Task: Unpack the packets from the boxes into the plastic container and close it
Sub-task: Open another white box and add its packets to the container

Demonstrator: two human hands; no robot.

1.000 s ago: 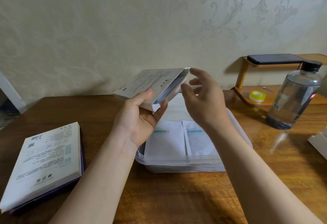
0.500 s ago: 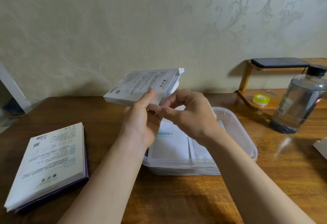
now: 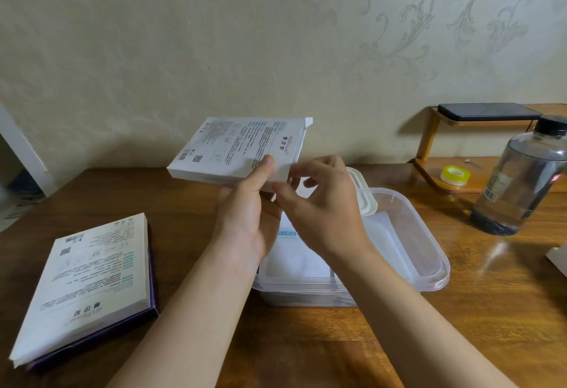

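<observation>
Left hand [image 3: 248,222] grips the box [image 3: 242,148] above the container [image 3: 429,252] so my right hand [image 3: 322,213] can pinch at its open end.

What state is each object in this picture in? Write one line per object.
held box: raised, end flap open
left hand: gripping it
right hand: pinching at its opening
plastic container: open, packets inside
second box: flat on table
bottle: upright, capped

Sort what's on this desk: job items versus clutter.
Job: held box, left hand, right hand, plastic container, packets inside, second box.
Clutter: water bottle, tape roll, phone, wooden shelf.
</observation>
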